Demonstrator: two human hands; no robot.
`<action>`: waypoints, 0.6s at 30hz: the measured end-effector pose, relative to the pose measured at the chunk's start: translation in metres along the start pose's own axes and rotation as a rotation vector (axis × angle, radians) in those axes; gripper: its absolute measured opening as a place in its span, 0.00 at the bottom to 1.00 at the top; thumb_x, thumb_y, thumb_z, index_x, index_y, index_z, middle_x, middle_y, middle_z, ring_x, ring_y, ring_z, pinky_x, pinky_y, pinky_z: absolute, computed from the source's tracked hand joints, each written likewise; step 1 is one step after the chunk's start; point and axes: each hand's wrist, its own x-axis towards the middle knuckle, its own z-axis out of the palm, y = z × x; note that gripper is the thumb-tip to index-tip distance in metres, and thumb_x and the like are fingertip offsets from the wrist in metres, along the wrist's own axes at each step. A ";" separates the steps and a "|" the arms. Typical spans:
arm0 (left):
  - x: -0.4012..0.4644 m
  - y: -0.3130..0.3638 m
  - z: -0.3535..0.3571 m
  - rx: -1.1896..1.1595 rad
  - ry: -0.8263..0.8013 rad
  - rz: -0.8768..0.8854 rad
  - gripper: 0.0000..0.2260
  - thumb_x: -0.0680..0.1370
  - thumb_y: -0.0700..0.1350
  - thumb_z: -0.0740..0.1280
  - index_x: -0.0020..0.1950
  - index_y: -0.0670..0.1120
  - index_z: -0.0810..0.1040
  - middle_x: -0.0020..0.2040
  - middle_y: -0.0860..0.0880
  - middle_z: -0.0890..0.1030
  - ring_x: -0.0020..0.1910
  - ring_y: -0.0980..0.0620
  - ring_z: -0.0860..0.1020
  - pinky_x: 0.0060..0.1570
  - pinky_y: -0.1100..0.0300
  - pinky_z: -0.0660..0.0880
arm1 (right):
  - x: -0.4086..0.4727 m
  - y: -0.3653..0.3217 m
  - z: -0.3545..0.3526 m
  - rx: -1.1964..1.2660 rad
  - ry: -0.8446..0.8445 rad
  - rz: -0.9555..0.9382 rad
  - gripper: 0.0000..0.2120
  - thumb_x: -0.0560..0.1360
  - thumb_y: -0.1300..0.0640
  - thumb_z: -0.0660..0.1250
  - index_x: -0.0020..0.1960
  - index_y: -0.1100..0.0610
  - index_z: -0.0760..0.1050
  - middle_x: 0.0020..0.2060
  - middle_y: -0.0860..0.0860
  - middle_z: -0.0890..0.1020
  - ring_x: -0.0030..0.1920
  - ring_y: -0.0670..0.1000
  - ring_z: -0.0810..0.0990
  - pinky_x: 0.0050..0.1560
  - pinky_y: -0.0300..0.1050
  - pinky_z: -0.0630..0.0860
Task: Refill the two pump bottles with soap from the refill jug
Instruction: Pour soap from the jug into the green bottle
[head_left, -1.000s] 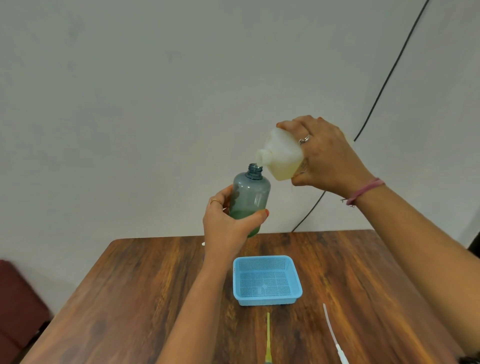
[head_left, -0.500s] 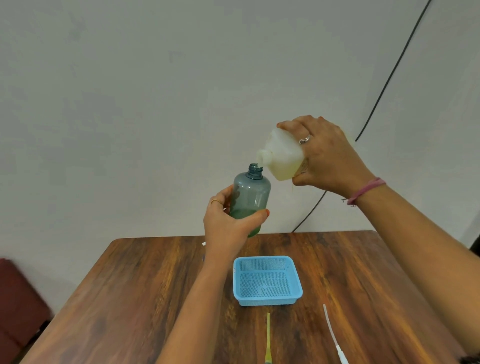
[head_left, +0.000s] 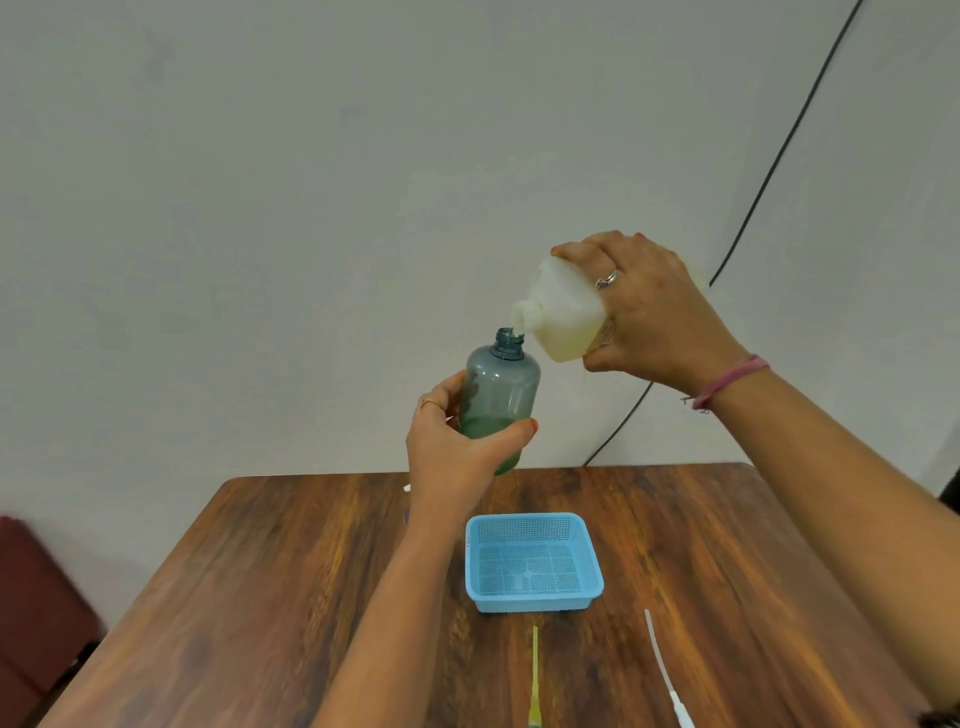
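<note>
My left hand (head_left: 457, 457) grips a translucent blue-grey pump bottle (head_left: 500, 384) upright in the air above the table; its pump is off and greenish liquid fills its lower part. My right hand (head_left: 654, 317) holds a whitish refill jug (head_left: 563, 312) tilted down to the left, its spout right at the bottle's open neck. Yellowish soap shows in the jug's lower side. Two pump tubes lie on the table near me, one yellow (head_left: 535, 675) and one white (head_left: 665, 670). A second bottle is hidden behind my left forearm, if there at all.
A light blue mesh basket (head_left: 535, 597) stands on the wooden table (head_left: 260, 597), below the held bottle. A black cable (head_left: 769, 176) runs down the wall behind my right hand. A dark red seat (head_left: 31, 613) sits at the far left.
Both hands hold nearly still. The jug's spout has stayed at the bottle's neck, with the jug tipped a touch more.
</note>
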 end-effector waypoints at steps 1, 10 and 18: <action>0.000 0.000 0.000 0.001 0.000 0.000 0.34 0.62 0.45 0.82 0.63 0.56 0.71 0.56 0.59 0.75 0.51 0.61 0.77 0.35 0.73 0.75 | 0.000 0.000 0.000 -0.002 0.001 -0.002 0.45 0.55 0.57 0.80 0.70 0.57 0.67 0.60 0.58 0.74 0.54 0.59 0.74 0.57 0.53 0.67; -0.001 0.000 0.001 0.005 0.004 0.001 0.33 0.62 0.46 0.82 0.62 0.57 0.71 0.55 0.59 0.75 0.51 0.59 0.77 0.36 0.72 0.76 | -0.001 0.001 -0.001 -0.017 0.003 -0.013 0.45 0.55 0.57 0.80 0.69 0.57 0.68 0.59 0.58 0.75 0.53 0.59 0.74 0.56 0.52 0.67; -0.003 0.002 0.002 0.000 0.011 -0.004 0.33 0.61 0.45 0.82 0.61 0.58 0.70 0.55 0.60 0.74 0.51 0.60 0.77 0.40 0.67 0.79 | -0.002 0.002 -0.003 -0.026 0.005 -0.012 0.45 0.55 0.57 0.80 0.69 0.57 0.68 0.59 0.58 0.75 0.54 0.60 0.74 0.58 0.54 0.67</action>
